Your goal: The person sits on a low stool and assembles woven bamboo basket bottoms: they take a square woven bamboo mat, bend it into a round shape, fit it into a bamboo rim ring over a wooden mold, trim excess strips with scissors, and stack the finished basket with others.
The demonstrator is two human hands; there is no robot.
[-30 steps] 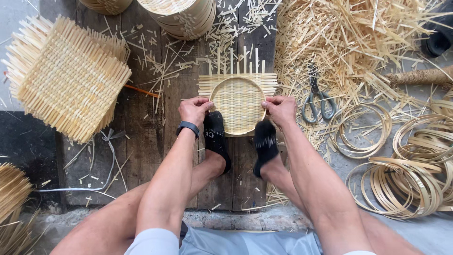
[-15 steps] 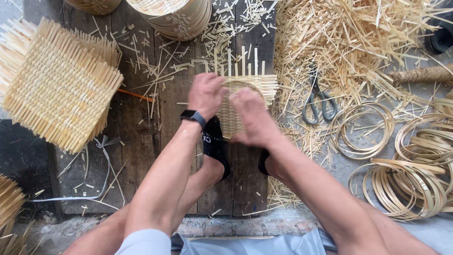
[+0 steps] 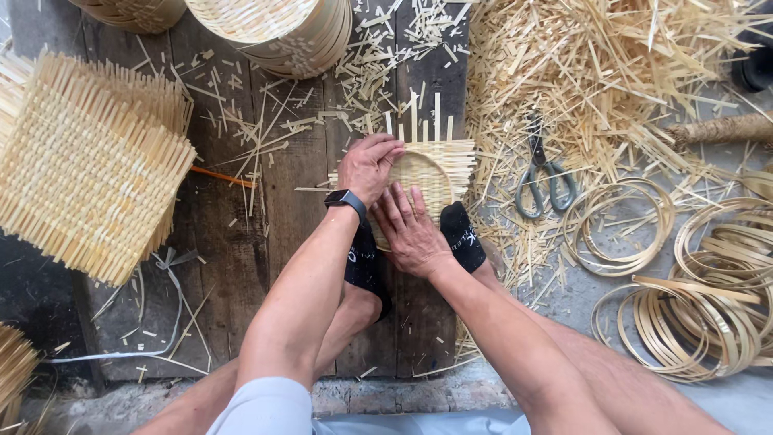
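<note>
Pressing down flat with its fingers spread, the right hand (image 3: 412, 229) lies palm-down on the near left part of a small half-woven bamboo basket base (image 3: 431, 173), which sits on the dark wooden floor boards (image 3: 290, 209) near their far right side, held between two feet in black socks (image 3: 463, 234). Curled over the far left rim of the same piece, the left hand (image 3: 369, 165) has its fingers bent and pinching the woven edge; a dark smartwatch (image 3: 346, 200) sits on its wrist. Loose strip ends stick up from the far side of the weave. Just right of the piece, on the pale ground beside the boards, lies a pair of grey-handled scissors (image 3: 543, 177) among scattered bamboo offcuts (image 3: 612, 72). Further right lie coils of bamboo hoops (image 3: 700, 298). Toward the left edge of the boards rests a stack of square woven mats (image 3: 84, 165), well apart from the hands, and finished round baskets (image 3: 278, 28) stand stacked at the far edge
</note>
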